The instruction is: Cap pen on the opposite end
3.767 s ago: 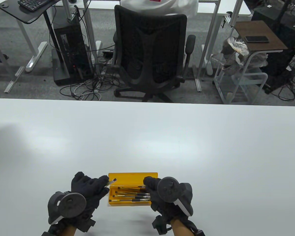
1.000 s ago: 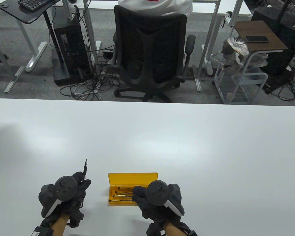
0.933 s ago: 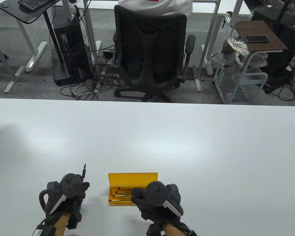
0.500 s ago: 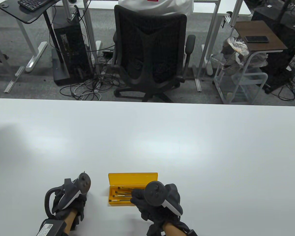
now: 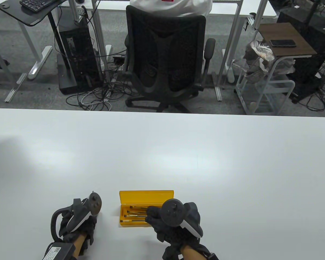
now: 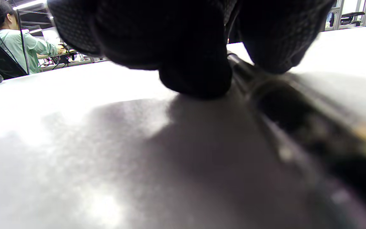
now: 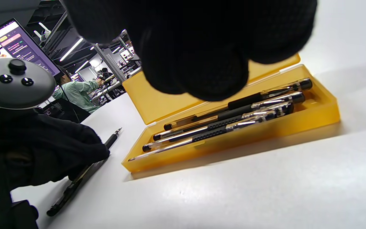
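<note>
Table view is showing both gloved hands low at the near table (image 5: 162,151) edge. Left hand (image 5: 78,222) is lying over a pen (image 7: 84,173) that is resting flat on the table left of the yellow box (image 5: 146,195), its tip pointing away; fingers (image 6: 195,73) are touching the barrel, though a firm grip cannot be told. Right hand (image 5: 176,219) is hovering over the box's right part, fingers curled; whether it is holding anything cannot be told. Four pens (image 7: 227,121) are lying side by side inside.
</note>
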Motion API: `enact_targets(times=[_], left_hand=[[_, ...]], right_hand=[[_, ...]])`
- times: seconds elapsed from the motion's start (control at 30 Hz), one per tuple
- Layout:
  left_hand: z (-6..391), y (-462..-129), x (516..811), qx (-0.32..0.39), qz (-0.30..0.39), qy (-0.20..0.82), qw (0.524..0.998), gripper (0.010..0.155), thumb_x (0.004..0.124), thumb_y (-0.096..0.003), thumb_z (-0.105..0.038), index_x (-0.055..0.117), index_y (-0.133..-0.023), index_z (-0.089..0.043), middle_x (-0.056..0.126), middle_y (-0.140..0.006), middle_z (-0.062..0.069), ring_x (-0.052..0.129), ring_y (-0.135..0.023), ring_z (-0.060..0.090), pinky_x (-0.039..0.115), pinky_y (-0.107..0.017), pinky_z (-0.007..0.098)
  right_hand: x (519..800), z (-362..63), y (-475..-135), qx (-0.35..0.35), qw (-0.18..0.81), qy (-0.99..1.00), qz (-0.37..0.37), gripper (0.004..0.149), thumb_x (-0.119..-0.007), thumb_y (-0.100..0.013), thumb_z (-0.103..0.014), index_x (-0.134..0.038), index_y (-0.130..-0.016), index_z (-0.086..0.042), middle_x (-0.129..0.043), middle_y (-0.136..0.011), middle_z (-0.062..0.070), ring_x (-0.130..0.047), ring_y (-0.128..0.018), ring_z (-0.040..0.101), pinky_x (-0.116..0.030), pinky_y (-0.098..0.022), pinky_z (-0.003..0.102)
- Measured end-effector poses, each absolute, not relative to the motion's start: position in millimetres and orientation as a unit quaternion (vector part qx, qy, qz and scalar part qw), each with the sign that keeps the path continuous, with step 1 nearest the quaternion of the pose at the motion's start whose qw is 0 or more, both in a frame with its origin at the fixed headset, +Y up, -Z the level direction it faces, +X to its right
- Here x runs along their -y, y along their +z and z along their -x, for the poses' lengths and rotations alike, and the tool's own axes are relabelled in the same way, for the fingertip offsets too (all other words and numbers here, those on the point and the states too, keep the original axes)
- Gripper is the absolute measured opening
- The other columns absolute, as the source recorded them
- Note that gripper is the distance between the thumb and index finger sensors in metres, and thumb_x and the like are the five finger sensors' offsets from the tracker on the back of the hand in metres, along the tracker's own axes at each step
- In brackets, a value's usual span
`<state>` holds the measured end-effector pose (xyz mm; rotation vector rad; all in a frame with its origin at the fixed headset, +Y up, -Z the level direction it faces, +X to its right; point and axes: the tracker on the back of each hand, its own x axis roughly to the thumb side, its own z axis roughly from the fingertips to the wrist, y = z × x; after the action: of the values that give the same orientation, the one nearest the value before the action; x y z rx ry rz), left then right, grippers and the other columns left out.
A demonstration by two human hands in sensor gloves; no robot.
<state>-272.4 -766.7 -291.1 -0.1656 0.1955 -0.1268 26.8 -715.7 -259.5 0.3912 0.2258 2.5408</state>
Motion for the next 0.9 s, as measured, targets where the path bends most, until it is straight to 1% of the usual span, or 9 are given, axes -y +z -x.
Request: enact_targets(times=[0.27, 0.37, 0.5, 0.57, 0.6, 0.67, 0.73, 0.83, 0.9], left_hand=[[276.6, -290.5, 761.8, -0.102, 0.095, -0.041, 0.989, 0.064, 0.084, -0.0479, -0.048, 0.076, -0.095, -0.005, 0.1, -0.058, 0.012, 0.096, -0.041, 0.027, 0.068, -0.061, 0.058], [273.7, -287.0, 745.4, -0.096, 0.061, -0.035, 0.993, 0.067, 0.083, -0.0479, -0.05, 0.074, -0.098, -0.006, 0.1, -0.063, 0.014, 0.096, -0.044, 0.028, 0.067, -0.062, 0.059], [252.4, -275.8, 721.5, -0.033, -0.012, 0.022, 0.999, 0.064, 0.083, -0.0479, -0.051, 0.077, -0.097, -0.01, 0.1, -0.063, 0.012, 0.096, -0.046, 0.028, 0.066, -0.063, 0.059], [231.5, -269.8, 719.6, 0.05, -0.025, 0.059, 0.997, 0.061, 0.082, -0.048, -0.051, 0.078, -0.097, -0.014, 0.1, -0.066, 0.011, 0.095, -0.049, 0.028, 0.064, -0.065, 0.06], [223.7, -268.1, 721.2, 0.075, -0.024, 0.064, 0.995, 0.06, 0.082, -0.048, -0.051, 0.078, -0.097, -0.017, 0.099, -0.07, 0.01, 0.094, -0.053, 0.028, 0.062, -0.067, 0.061], [205.8, -266.3, 729.2, 0.133, -0.007, 0.046, 0.99, 0.061, 0.082, -0.0485, -0.05, 0.073, -0.102, -0.022, 0.093, -0.083, 0.011, 0.089, -0.065, 0.03, 0.055, -0.072, 0.064], [189.5, -267.0, 740.3, 0.168, 0.01, -0.013, 0.986, 0.064, 0.081, -0.0486, -0.05, 0.067, -0.106, -0.026, 0.085, -0.092, 0.012, 0.083, -0.074, 0.032, 0.05, -0.074, 0.066], [180.0, -270.1, 752.0, 0.179, 0.017, -0.072, 0.981, 0.063, 0.079, -0.0494, -0.049, 0.064, -0.108, -0.03, 0.08, -0.096, 0.013, 0.078, -0.079, 0.033, 0.047, -0.074, 0.067], [178.9, -272.1, 760.5, 0.175, 0.03, -0.085, 0.98, 0.064, 0.079, -0.0494, -0.05, 0.062, -0.108, -0.029, 0.08, -0.096, 0.013, 0.077, -0.079, 0.033, 0.046, -0.074, 0.067]], right_hand=[[717.0, -26.6, -260.5, -0.091, 0.273, 0.947, -0.143, 0.053, -0.075, -0.044, -0.04, -0.084, -0.088, -0.013, -0.101, -0.062, 0.007, -0.102, -0.043, 0.023, -0.086, -0.033, 0.04], [713.8, -28.9, -261.0, -0.079, 0.264, 0.952, -0.131, 0.053, -0.077, -0.043, -0.041, -0.085, -0.088, -0.013, -0.101, -0.062, 0.007, -0.102, -0.042, 0.023, -0.085, -0.033, 0.041], [706.9, -33.9, -263.7, -0.037, 0.225, 0.968, -0.102, 0.054, -0.081, -0.041, -0.042, -0.086, -0.086, -0.014, -0.101, -0.058, 0.005, -0.102, -0.04, 0.021, -0.085, -0.033, 0.04], [705.1, -35.5, -266.5, -0.024, 0.199, 0.975, -0.09, 0.052, -0.082, -0.04, -0.043, -0.088, -0.084, -0.016, -0.101, -0.056, 0.003, -0.101, -0.039, 0.02, -0.085, -0.032, 0.04], [705.0, -35.5, -267.8, -0.023, 0.189, 0.978, -0.086, 0.052, -0.083, -0.04, -0.043, -0.089, -0.084, -0.017, -0.101, -0.056, 0.003, -0.101, -0.039, 0.02, -0.085, -0.032, 0.04], [706.2, -33.4, -271.1, -0.024, 0.167, 0.982, -0.084, 0.05, -0.084, -0.039, -0.043, -0.09, -0.082, -0.018, -0.101, -0.056, 0.003, -0.101, -0.039, 0.02, -0.085, -0.033, 0.04], [710.0, -28.3, -274.5, -0.033, 0.133, 0.987, -0.084, 0.049, -0.084, -0.039, -0.043, -0.091, -0.081, -0.02, -0.101, -0.057, 0.002, -0.101, -0.041, 0.02, -0.085, -0.034, 0.04], [714.8, -21.6, -277.0, -0.045, 0.086, 0.991, -0.089, 0.047, -0.085, -0.038, -0.042, -0.091, -0.08, -0.023, -0.099, -0.061, 0.002, -0.1, -0.045, 0.021, -0.084, -0.037, 0.041], [718.1, -17.6, -278.9, -0.054, 0.067, 0.992, -0.097, 0.044, -0.085, -0.039, -0.041, -0.092, -0.08, -0.025, -0.098, -0.064, 0.002, -0.099, -0.048, 0.022, -0.083, -0.04, 0.043]])
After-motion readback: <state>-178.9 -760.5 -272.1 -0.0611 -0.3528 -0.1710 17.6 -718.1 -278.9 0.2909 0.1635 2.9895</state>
